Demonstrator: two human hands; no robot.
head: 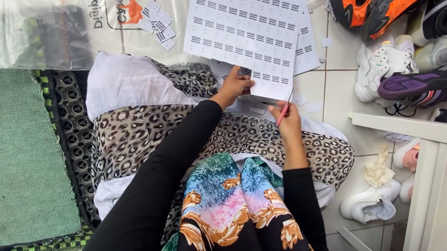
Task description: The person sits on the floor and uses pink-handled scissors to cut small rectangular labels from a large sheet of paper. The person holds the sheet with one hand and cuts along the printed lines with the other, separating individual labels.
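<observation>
Left hand pinching the lower edge of a white label sheet between thumb and fingers, sheet spreading up and away over the lap. Right hand just below the sheet's corner, fingers closed around a thin red cutter. Loose cut labels on a plastic bag beyond.

The left hand pinches a printed label sheet while the right hand holds red scissors beside it.

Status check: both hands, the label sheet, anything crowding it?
Left hand pinching white printed label sheet. Right hand gripping slim red tool at sheet's bottom edge. Nothing blocking.
</observation>
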